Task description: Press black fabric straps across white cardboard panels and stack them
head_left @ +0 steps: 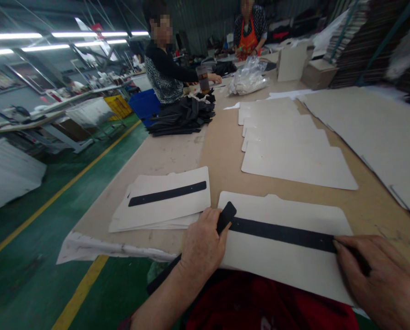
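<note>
A pale cardboard panel [277, 266] lies at the table's front edge, with a black strip [284, 232] flat across it. Wrapped round a second, loose black strip [228, 214] is my left hand [205, 240]; that strip's far end trails below my wrist, and the fingers rest by the left end of the flat strip. At the flat strip's right end, my right hand [377, 270] pinches it between thumb and forefinger. To the left sits a stack of similar panels [170, 213], its top one bearing a black strip [167, 194].
Several bare panels [294, 160] lie overlapped beyond my work, with larger board sheets [370, 119] at right. A pile of black material [180, 114] and a plastic bag [249, 75] stand farther back. Two people [163, 68] work across the table [153, 158].
</note>
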Motion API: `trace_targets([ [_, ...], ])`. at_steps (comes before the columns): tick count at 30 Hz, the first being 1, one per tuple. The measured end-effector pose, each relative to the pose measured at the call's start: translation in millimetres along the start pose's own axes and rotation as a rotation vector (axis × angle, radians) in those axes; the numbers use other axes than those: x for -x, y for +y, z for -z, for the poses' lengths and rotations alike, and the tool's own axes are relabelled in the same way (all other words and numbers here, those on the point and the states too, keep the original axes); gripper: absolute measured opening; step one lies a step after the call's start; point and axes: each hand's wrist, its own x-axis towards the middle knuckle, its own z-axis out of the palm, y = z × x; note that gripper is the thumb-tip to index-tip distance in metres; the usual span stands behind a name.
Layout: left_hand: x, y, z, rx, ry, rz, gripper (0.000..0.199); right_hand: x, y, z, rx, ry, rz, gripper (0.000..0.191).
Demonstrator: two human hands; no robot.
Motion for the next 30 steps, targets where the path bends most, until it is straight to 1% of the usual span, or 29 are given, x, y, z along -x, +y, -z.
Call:
trace_targets([
  [2,0,0,-0.7,-0.019,0.015,-0.004,0.02,-2,-3,2,0.07,0.026,0.029,0.025],
  [4,1,0,-0.9,-0.038,0.03,-0.005,0.021,-5,-5,4,0.078,0.021,0.048,0.025],
  [7,2,1,-1.4,-0.04,0.072,-0.016,0.024,-9,-7,10,0.038,-0.044,0.093,0.024],
  [9,4,1,-2.8,-0.036,0.082,-0.049,0.031,-11,-9,17,0.041,-0.097,0.105,0.023],
  [11,5,2,-4.5,-0.063,0.036,-0.106,0.042,-12,-13,25,0.082,-0.146,0.124,0.025],
  [14,9,1,-4.4,-0.165,-0.066,-0.192,0.06,-11,-21,37,0.152,-0.21,0.194,0.039],
  [17,13,0,0.8,-0.283,-0.137,-0.286,0.074,-9,-27,45,0.206,-0.216,0.277,0.052],
  [19,14,-1,5.7,-0.36,-0.191,-0.34,0.079,-8,-29,48,0.214,-0.209,0.321,0.056],
  [22,14,1,11.8,-0.445,-0.265,-0.379,0.079,-10,-29,48,0.208,-0.22,0.351,0.058],
  [24,10,3,14.5,-0.46,-0.302,-0.384,0.077,-14,-29,48,0.206,-0.253,0.346,0.057],
  [26,7,5,17.3,-0.443,-0.326,-0.387,0.07,-19,-29,48,0.193,-0.299,0.337,0.049],
  [28,5,6,21.0,-0.398,-0.334,-0.393,0.058,-21,-28,49,0.157,-0.317,0.347,0.036],
  [29,5,6,23.5,-0.37,-0.336,-0.398,0.057,-19,-27,49,0.131,-0.304,0.354,0.031],
  [30,5,5,26.4,-0.343,-0.341,-0.407,0.064,-15,-25,48,0.097,-0.279,0.363,0.032],
])
